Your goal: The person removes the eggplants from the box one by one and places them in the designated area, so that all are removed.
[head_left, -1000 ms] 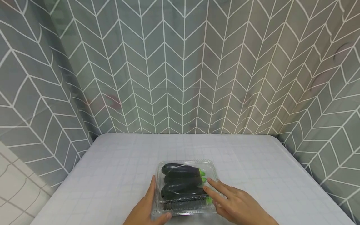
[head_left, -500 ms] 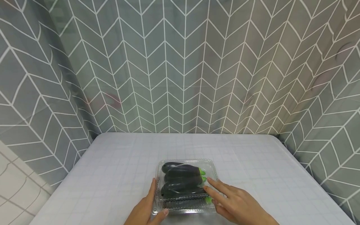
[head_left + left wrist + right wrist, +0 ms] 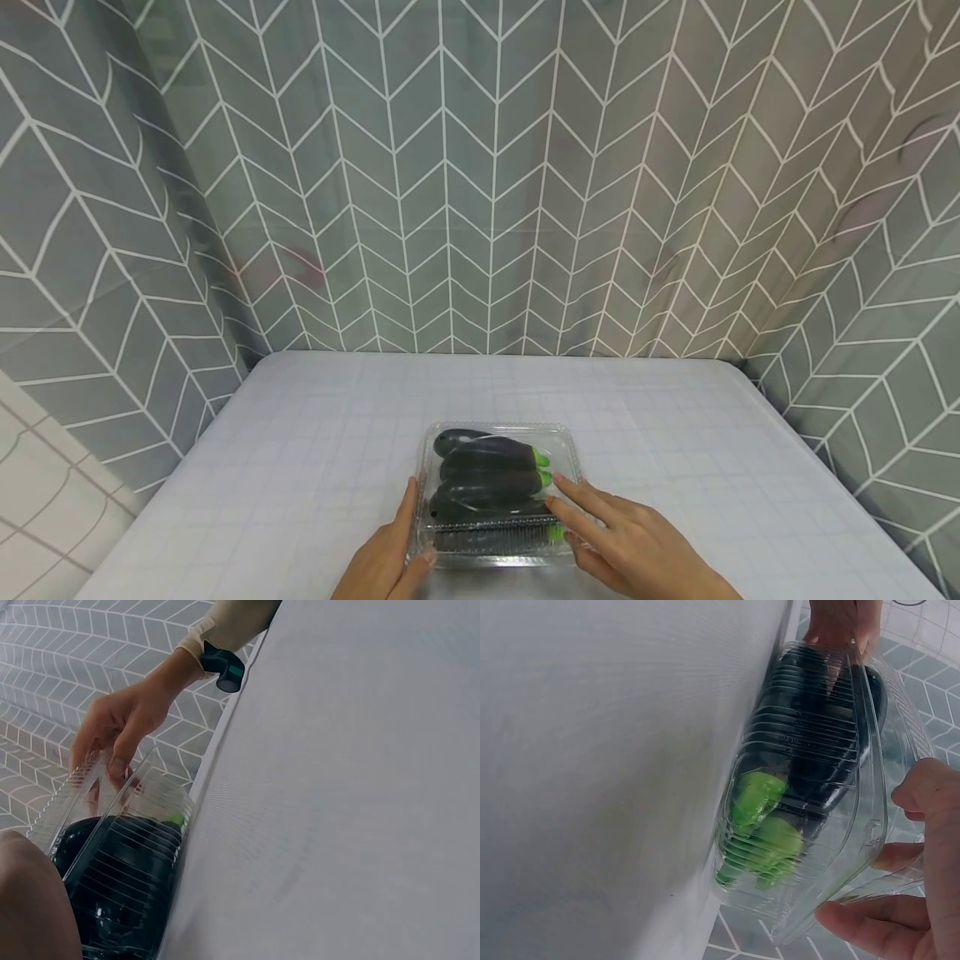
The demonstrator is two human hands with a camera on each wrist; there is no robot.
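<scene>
Three dark eggplants (image 3: 487, 479), green stems, inside clear ribbed clamshell (image 3: 570, 454).

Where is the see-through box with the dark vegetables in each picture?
Head view: the clear box sits low in the middle, on the table, between the left hand and right hand.
Left wrist view: the box is at the lower left.
Right wrist view: the box fills the right half.
Shared landmark: the green stem ends of the vegetables inside.
</scene>
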